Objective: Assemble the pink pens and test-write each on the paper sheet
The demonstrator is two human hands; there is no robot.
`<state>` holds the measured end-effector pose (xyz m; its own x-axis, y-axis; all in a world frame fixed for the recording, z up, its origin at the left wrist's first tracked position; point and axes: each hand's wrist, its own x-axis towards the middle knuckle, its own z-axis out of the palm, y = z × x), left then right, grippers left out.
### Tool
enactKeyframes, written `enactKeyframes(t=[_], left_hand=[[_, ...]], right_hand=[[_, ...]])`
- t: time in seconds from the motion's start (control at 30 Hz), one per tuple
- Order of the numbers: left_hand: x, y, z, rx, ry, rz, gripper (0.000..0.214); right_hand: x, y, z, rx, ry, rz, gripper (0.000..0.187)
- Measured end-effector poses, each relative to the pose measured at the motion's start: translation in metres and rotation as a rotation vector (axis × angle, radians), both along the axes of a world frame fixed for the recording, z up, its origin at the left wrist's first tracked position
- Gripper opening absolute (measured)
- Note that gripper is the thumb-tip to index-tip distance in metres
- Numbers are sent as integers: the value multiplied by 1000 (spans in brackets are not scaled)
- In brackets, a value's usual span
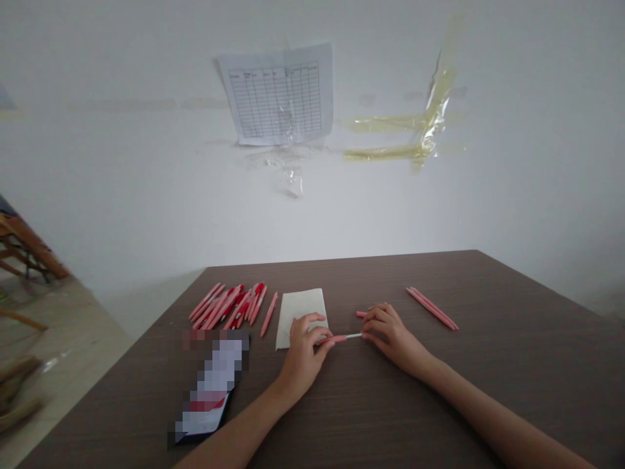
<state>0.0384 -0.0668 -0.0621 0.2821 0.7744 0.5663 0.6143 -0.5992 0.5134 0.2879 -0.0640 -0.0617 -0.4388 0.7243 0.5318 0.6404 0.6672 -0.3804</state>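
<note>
My left hand (pixel 307 348) pinches a pink pen barrel (pixel 336 339) just above the table, beside a pale sheet of paper (pixel 303 306). A thin white pen refill (pixel 354 335) sticks out of the barrel's right end. The fingertips of my right hand (pixel 390 335) are closed on the refill's outer end. Behind those fingers lies a short pink pen part (pixel 361 314), partly hidden by the hand. To the right, a few pink pens (pixel 432 308) lie side by side, slanting. A single pink pen (pixel 269 315) rests left of the paper.
A heap of pink and red pens (pixel 229 306) lies at the table's left. In front of it is a phone-like device (pixel 215 384), blurred by pixelation. The brown table (pixel 366 404) meets a white wall with a taped printed sheet (pixel 278 94). Wooden furniture (pixel 24 244) stands at far left.
</note>
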Motion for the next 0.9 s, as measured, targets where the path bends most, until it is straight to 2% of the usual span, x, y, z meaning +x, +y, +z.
enactKeyframes(t=[0.23,0.37,0.5,0.7,0.9], left_hand=[[-1,2,-4,4,16,62,4],[-1,4,-6,8,-5,84,4],[-1,5,-7,14,-14,102,3],[-2,6,-8,6,-22,122,6],[-2,6,-8,-5,-20,123,6]], right_hand=[[5,2,1,1,-55,-48,7],[9,4,2,4,-88,-79,16],[19,10,-1,24,-132,-175,27],[32,20,-15,46,-189,-331,20],[35,22,-22,23,-217,-375,17]])
